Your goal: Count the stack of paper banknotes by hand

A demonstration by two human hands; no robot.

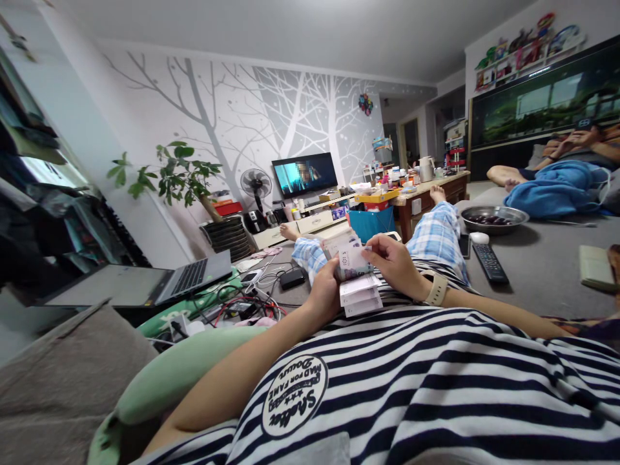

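A wad of banknotes [349, 270], pale with purplish print, is held in front of my striped shirt. My left hand [323, 290] grips it from the left side, thumb on top. Several notes hang fanned out from its lower end, toward my belly. On the right, my right hand [394, 265], with a pale watch on its wrist, pinches the upper right edge of a note between thumb and fingers. The other fingers of this hand are curled. Behind the right hand, a light-coloured phone-like object [391, 236] shows in part.
A laptop [194, 274], tangled cables and a black box [292, 278] lie to the left. On the right are a remote control [490, 263], a white mouse [479, 237] and a metal bowl [494, 219] of dark round fruit. Another person [557, 152] reclines beyond, holding a phone.
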